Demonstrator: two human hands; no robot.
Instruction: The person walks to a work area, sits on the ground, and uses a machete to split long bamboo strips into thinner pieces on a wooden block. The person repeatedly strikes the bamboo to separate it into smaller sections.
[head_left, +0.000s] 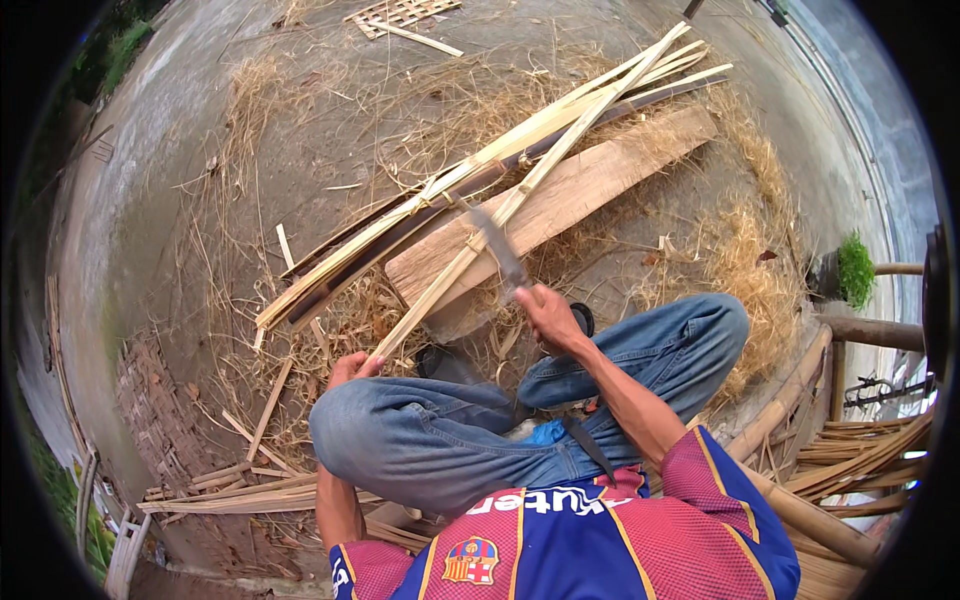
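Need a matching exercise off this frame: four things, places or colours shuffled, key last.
1. Knife
2. Strip
3. Board
4. Plant

A. Green, toward the right edge of the view
B. Near end in the left hand
C. Gripped in the right hand
D. Wide and brown, beyond both hands

Pairs: 1-C, 2-B, 3-D, 4-A

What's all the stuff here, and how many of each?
board: one, brown, centre
strip: one, pale, across board
knife: one, grey, over board
bundle: one, pale-dark, beyond board
shavings: many, tan, around board
lattice: one, pale, top
loose strips: several, tan, lower left
mat-like patch: one, brown, left
plant: one, green, right
poles: several, tan, right
shirt: one, red-blue, bottom
jeans: one, blue, lower centre
left hand: one, bare, on strip
right hand: one, bare, on knife
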